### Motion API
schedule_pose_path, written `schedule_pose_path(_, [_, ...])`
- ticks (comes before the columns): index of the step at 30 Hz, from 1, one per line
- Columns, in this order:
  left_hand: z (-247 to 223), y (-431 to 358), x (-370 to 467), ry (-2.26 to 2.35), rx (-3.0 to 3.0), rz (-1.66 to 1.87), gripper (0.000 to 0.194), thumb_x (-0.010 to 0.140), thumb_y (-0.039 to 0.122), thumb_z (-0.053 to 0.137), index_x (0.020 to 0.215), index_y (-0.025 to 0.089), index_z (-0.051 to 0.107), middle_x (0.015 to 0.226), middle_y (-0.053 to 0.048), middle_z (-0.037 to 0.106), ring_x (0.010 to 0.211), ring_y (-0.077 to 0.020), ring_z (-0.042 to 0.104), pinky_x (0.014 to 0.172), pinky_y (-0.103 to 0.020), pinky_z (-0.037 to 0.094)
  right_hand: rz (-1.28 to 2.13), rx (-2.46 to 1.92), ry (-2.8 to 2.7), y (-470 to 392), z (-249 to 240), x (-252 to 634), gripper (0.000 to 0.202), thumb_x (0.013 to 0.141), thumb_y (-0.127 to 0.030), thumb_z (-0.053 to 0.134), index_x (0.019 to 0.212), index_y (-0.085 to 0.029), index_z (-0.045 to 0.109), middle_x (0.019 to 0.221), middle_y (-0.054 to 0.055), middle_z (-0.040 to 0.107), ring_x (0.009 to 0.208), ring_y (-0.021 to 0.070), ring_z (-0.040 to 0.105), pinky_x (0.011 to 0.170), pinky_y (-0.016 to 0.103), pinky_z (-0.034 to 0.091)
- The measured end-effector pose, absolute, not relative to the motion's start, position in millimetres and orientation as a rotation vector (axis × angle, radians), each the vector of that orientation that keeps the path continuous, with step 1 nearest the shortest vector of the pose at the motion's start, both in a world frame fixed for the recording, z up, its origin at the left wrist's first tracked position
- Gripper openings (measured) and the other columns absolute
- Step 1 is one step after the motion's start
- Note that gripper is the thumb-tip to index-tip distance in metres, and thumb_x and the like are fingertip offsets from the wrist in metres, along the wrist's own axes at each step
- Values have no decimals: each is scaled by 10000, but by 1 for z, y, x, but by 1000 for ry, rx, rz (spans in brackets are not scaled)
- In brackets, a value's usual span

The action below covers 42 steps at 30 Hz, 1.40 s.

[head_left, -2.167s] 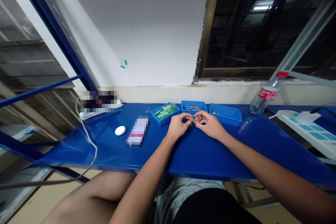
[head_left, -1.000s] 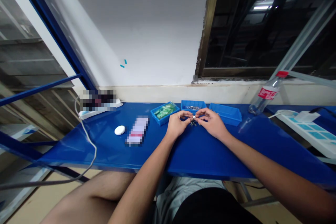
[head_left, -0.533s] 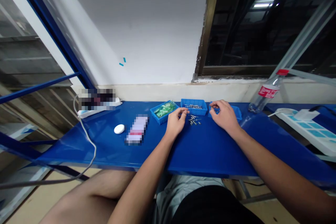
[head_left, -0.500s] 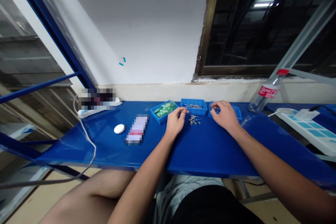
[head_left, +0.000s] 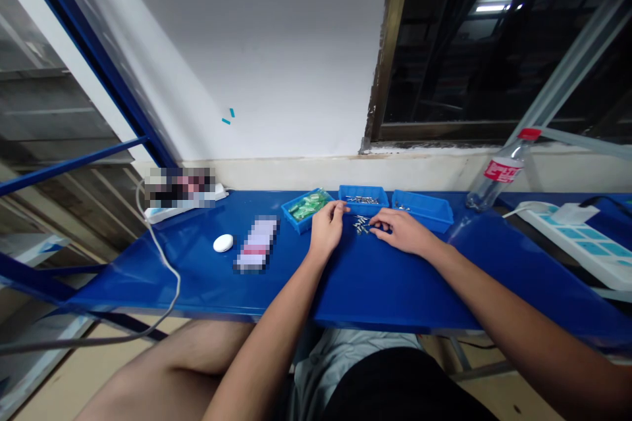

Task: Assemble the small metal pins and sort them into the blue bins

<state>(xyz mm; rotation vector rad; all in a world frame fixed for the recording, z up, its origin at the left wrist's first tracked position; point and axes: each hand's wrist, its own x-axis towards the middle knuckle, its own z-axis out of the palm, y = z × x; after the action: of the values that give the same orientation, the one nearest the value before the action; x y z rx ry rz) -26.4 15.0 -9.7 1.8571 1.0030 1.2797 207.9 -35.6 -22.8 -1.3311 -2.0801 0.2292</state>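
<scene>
In the head view, the loose metal pieces (head_left: 361, 225) lie on the blue table (head_left: 375, 289) between the two hands, probably put there so that both sets of fingers can get at them. Taking that pile as the clock's centre, the left hand (head_left: 328, 227) is at nine, its thumb and fingertips drawn together; whether they grip anything, I cannot tell. The right hand (head_left: 402, 230) is at three, its fingertips curled down at the pile's edge, seemingly touching it; whether they are clamped on a piece does not show. The left tray (head_left: 300, 227), with green pieces (head_left: 311, 204), sits toward ten, the middle tray (head_left: 363, 190) at twelve and the right tray (head_left: 432, 220) toward two, a close arc that likely keeps reaches short. The loose pieces look silvery, slim and pin-like, some with thicker ends, lying at mixed angles; finer detail is too small to read.
</scene>
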Motion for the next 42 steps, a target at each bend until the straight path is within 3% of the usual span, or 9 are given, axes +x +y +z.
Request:
schedule_pose_path(8, [-13, 14, -25, 988, 1953, 1211, 330, 1065, 375, 474, 1093, 206, 755, 1030, -41, 814, 950, -218, 747, 919, -316, 558, 310, -1332, -1976, -34, -25, 204, 153, 845, -238, 657, 941, -239, 776, 831, 33, 759, 665, 180, 673, 673, 326, 568])
schedule_pose_path(14, [-18, 10, -21, 858, 2313, 1020, 284, 941, 341, 688, 1174, 201, 768, 1099, -73, 809, 1057, -266, 737, 1000, -363, 545, 561, -1253, -1620, -39, -22, 186, 176, 862, -325, 693, 999, -214, 697, 835, 43, 704, 683, 198, 726, 682, 361, 643])
schedule_pose_path(18, [-18, 11, -22, 770, 2398, 924, 281, 948, 376, 685, 1147, 210, 793, 1133, -75, 808, 1060, -267, 740, 975, -356, 552, 717, -1149, -1485, -42, -23, 172, 210, 886, -385, 693, 1011, -221, 652, 822, 21, 669, 733, 205, 741, 704, 377, 668])
schedule_pose_path(23, [-14, 12, -25, 791, 2365, 942, 227, 978, 288, 622, 1076, 237, 820, 1114, -45, 817, 1023, -245, 757, 964, -335, 561, 614, -1127, -1551, -42, -22, 168, 181, 909, -386, 686, 972, -216, 698, 991, 66, 683, 880, 209, 709, 744, 347, 648])
schedule_pose_path(31, [-13, 10, -23, 789, 2128, 1021, 226, 933, 238, 657, 1108, 198, 794, 1079, -50, 822, 995, -229, 781, 936, -329, 598, 559, -1189, -1584, -41, -23, 172, 178, 898, -349, 676, 1019, -219, 695, 975, 66, 731, 813, 203, 717, 731, 350, 628])
schedule_pose_path(42, [-31, 21, -17, 651, 1806, 1064, 282, 887, 142, 693, 1167, 144, 726, 1055, -106, 808, 972, -198, 784, 934, -339, 633, 235, -1212, -1819, -47, -15, 170, 144, 897, -279, 635, 1024, -253, 698, 975, 64, 731, 782, 214, 684, 731, 362, 589])
